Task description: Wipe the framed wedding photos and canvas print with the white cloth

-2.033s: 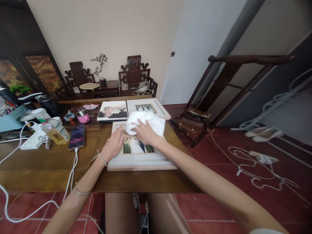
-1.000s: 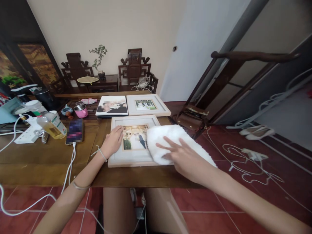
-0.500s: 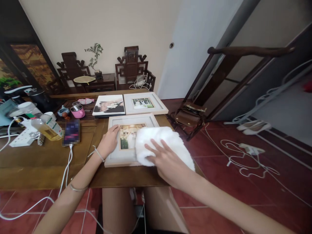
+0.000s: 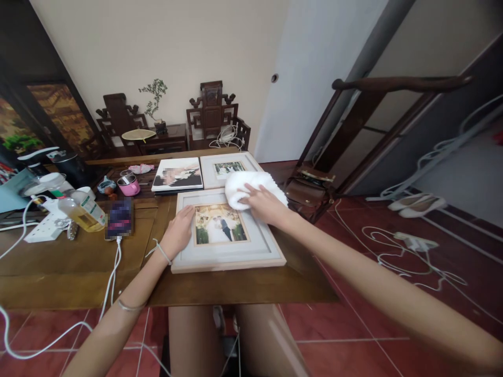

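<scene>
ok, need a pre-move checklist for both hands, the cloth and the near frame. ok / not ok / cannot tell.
1. Left hand on near frame's left side: ok.
2. Right hand on white cloth: ok.
3. Near frame's far right corner visible: not ok, cloth covers it.
4. Bare table in front of near frame: ok.
5. Bottle apart from near frame: ok, off left.
6. Near frame dust-free: cannot tell.

Along its front edge, the brown wooden table [image 4: 243,288] offers a bare strip below the rectangular pale wooden picture frame [image 4: 220,225]. The bare left hand [image 4: 178,230] blocks that frame's left side; 2 thin white cables [image 4: 113,267] cross the strip farther left. The fluffy white cloth [image 4: 254,182] bars the far right corner, probably hiding any gap behind.
</scene>
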A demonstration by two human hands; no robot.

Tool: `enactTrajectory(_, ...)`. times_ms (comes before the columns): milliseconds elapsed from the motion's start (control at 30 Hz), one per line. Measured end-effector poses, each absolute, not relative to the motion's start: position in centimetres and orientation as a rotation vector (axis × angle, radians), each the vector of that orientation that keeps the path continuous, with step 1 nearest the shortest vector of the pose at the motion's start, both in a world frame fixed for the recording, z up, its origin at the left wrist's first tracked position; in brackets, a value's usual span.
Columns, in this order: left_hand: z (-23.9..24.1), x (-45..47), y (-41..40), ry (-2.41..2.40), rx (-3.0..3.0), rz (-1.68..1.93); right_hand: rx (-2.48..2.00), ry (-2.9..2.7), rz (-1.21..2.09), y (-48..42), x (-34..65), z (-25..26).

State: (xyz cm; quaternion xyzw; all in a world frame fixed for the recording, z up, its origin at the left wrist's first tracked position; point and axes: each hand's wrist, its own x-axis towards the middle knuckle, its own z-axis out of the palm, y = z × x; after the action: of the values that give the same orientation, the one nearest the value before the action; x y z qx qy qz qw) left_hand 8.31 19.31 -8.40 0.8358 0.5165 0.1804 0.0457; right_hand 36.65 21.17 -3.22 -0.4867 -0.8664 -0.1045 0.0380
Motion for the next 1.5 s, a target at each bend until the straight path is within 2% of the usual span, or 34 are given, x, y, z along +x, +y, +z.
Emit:
enactTrajectory(133,-8.5,8.3,19.4,1.599,2.523,0.561,-1.482,-2.575,-0.440,22.9,36.7,-2.8)
enactTrajectory(233,-8.7,8.4,19.5,1.633,2.508,0.557,-1.389,-2.675,-0.448,20.8,36.8,-3.4)
enactTrajectory(500,-8.3,8.8,19.1,1.667,2.507,0.526,-1.211,-2.708,-0.158,7.6,37.5,-4.6)
enactTrajectory(633,-8.2,8.9,19.1,1.671,2.509,0.512,-1.275,-2.683,-0.046,5.2,35.1,-4.3)
enactTrajectory(800,-8.0,8.6,18.8,1.648,2.488,0.544,-1.211,-2.786,0.085,6.6,27.8,-3.9)
enactTrajectory(933,-8.0,8.1,18.8,1.568,2.500,0.557,-1.166,-2.837,0.060,7.1,24.8,-4.0)
enactTrajectory(1267,-8.6,8.2,19.2,1.591,2.530,0.531,-1.380,-2.535,-0.130,5.8,37.6,-5.9)
enactTrajectory(1433,-8.2,8.4,18.7,1.633,2.504,0.513,-1.607,-2.303,-0.062,12.4,38.4,-3.0)
enactTrajectory(1500,-8.0,8.4,18.6,1.642,2.490,0.515,-1.498,-2.263,-0.213,16.1,36.1,-1.3)
